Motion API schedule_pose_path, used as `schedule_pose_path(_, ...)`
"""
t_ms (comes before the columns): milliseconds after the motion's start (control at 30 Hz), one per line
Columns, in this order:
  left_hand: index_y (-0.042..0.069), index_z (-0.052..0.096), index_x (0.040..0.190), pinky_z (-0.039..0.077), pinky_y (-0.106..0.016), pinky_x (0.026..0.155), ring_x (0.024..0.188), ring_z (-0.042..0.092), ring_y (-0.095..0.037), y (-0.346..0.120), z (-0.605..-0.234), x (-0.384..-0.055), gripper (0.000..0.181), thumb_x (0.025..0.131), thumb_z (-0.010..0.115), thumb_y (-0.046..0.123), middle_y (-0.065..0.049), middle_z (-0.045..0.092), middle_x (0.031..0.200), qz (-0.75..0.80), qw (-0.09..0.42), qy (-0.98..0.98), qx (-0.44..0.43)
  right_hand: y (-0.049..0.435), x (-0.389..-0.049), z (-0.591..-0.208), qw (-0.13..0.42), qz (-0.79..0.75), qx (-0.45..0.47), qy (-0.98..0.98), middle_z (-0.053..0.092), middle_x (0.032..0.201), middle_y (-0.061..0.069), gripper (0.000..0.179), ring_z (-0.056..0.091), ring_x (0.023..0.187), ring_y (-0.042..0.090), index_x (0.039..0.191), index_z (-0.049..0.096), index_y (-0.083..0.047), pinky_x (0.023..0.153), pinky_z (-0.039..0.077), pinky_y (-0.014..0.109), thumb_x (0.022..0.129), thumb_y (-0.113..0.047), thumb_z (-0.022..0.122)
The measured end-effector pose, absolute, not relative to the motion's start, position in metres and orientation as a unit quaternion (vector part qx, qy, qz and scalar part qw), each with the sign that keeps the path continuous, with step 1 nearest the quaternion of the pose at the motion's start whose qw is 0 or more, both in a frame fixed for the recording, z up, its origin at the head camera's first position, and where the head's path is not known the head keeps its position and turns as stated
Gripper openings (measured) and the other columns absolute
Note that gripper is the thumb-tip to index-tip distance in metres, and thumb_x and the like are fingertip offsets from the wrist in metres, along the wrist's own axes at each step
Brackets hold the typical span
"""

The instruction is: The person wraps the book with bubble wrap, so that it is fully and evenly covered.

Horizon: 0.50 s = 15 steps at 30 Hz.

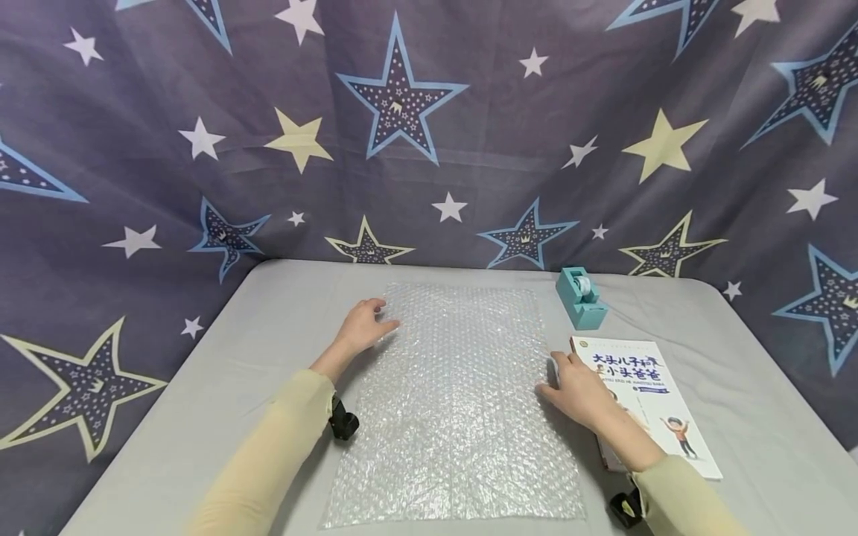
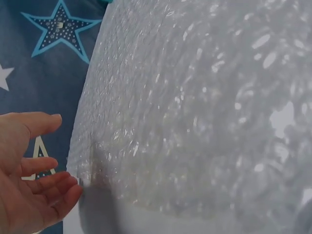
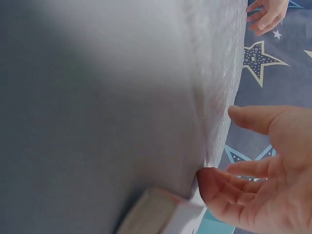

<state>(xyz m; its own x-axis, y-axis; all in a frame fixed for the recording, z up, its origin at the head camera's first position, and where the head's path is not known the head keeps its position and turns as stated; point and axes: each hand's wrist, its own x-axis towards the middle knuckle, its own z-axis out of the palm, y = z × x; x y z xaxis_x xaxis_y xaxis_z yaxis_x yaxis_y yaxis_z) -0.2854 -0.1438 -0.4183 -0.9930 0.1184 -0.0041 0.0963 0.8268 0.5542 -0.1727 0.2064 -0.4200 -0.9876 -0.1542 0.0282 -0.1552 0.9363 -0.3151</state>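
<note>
A sheet of clear bubble wrap (image 1: pixel 456 417) lies flat on the table. At its upper left edge is my left hand (image 1: pixel 362 325), fingers loosely bent and nothing held. The left wrist view shows that hand (image 2: pixel 36 170) with thumb and fingers apart beside the bubble wrap (image 2: pixel 161 112). My right hand (image 1: pixel 578 388) hovers between the sheet's right edge and a white picture book (image 1: pixel 670 398), partly covering the book. In the right wrist view this hand (image 3: pixel 265 168) has a gap between thumb and fingers, its fingertips close to the bubble wrap edge.
A teal tape dispenser (image 1: pixel 582 299) with a roll of tape stands behind the book, near the far edge. The grey-covered table (image 1: pixel 221 380) meets a dark curtain (image 1: pixel 469 186) patterned with stars at the back. Both forearms wear dark wrist devices.
</note>
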Motion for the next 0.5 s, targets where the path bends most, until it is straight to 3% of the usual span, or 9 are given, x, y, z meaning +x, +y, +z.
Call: schedule_pose_path(500,-0.011,0.048,0.122,0.037,-0.045,0.099,0.115,0.046,-0.038,-0.1445,-0.4284,-0.2924,0.054,0.084,0.058,0.026,-0.027,0.048,0.121,0.309,0.026,0.950,0.015,0.2053,-0.1638,-0.4165,-0.042,0.173,0.038,-0.983,0.056,0.104,0.035,0.061,0.055,0.094,0.046,0.114,0.046,0.017,0.079,0.047,0.051,0.077,-0.027,0.068)
